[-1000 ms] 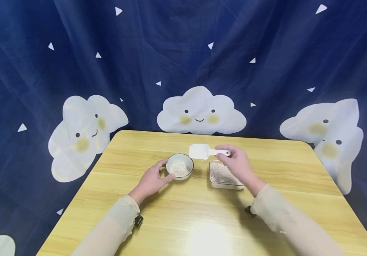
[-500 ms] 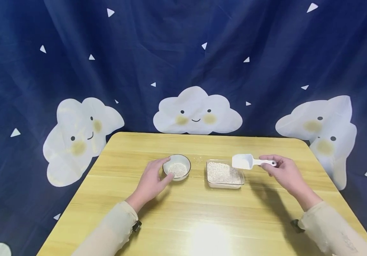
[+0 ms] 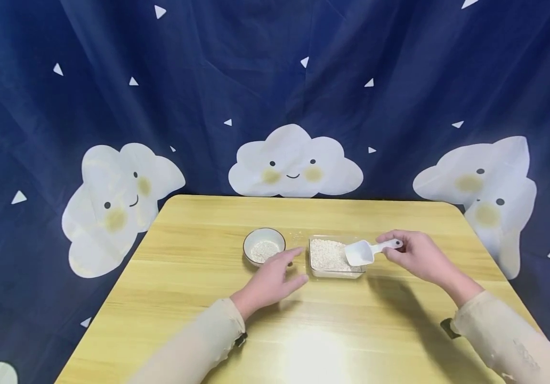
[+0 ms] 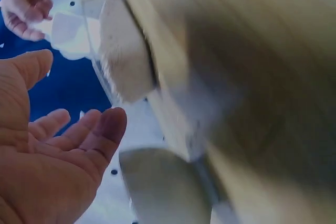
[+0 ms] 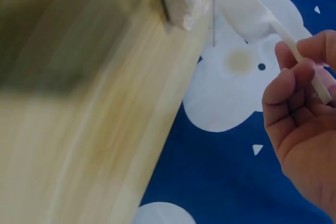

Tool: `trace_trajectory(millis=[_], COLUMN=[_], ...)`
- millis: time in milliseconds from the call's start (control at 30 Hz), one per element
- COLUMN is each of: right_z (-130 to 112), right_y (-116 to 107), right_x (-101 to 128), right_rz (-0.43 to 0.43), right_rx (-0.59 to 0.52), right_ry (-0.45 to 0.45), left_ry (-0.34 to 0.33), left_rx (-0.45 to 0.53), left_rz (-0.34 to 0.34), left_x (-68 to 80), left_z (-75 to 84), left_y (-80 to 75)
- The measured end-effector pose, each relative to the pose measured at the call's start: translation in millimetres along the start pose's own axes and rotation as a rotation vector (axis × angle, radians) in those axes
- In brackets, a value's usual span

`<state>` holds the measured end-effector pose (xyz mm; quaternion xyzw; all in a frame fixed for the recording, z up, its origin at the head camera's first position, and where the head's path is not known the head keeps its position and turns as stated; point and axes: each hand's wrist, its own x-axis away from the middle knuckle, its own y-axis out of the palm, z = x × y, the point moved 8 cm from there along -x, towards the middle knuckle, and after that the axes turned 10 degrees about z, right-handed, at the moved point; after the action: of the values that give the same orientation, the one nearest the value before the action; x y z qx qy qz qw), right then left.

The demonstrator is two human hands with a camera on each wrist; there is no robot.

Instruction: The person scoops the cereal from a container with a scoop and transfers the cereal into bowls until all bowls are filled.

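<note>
My right hand [image 3: 416, 257] pinches the handle of a white scoop [image 3: 358, 253] between thumb and fingers. The scoop's bowl is tilted down over the right part of a clear rectangular container [image 3: 337, 274] filled with pale flakes [image 3: 328, 256] like oats. My left hand [image 3: 271, 282], fingers spread and holding nothing, is between a small round bowl [image 3: 251, 246] and the container, its fingertips close to the container's left side. A layer of flakes lies in the bowl, whose near right rim the hand partly hides. In the left wrist view, the container [image 4: 126, 51] stands beyond the outstretched fingers.
Everything stands on a wooden table [image 3: 198, 320]. A few crumbs [image 3: 297, 234] lie behind the gap between bowl and container. A dark blue curtain [image 3: 198, 80] with white clouds hangs behind the table's far edge.
My left hand has left the bowl and moved right toward the container. My right hand carried the scoop from near the bowl to the right, then lowered and tilted it over the container.
</note>
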<state>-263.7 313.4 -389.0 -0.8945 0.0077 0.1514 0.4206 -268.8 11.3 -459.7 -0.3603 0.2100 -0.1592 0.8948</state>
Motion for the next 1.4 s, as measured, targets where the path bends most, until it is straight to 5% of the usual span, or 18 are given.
trace_trajectory(millis=[200,467,1400], right_z=[-12,-12,41], right_y=[3,12,48], right_x=[-9,-14,0], right_rz=[-0.054,-0.097,-0.181], right_rx=[0.042,0.033,-0.409], right_ry=[-0.058,-0.054,0.368], left_ry=[-0.066,-0.146,-0.181], left_rx=[-0.001,0.067,0.079], left_rz=[-0.005,0.016,0.003], left_x=[-14.9,-20.8,-27.9], left_z=[-0.4,-8.7,-20.1], left_y=[26.2,35.7,40.5])
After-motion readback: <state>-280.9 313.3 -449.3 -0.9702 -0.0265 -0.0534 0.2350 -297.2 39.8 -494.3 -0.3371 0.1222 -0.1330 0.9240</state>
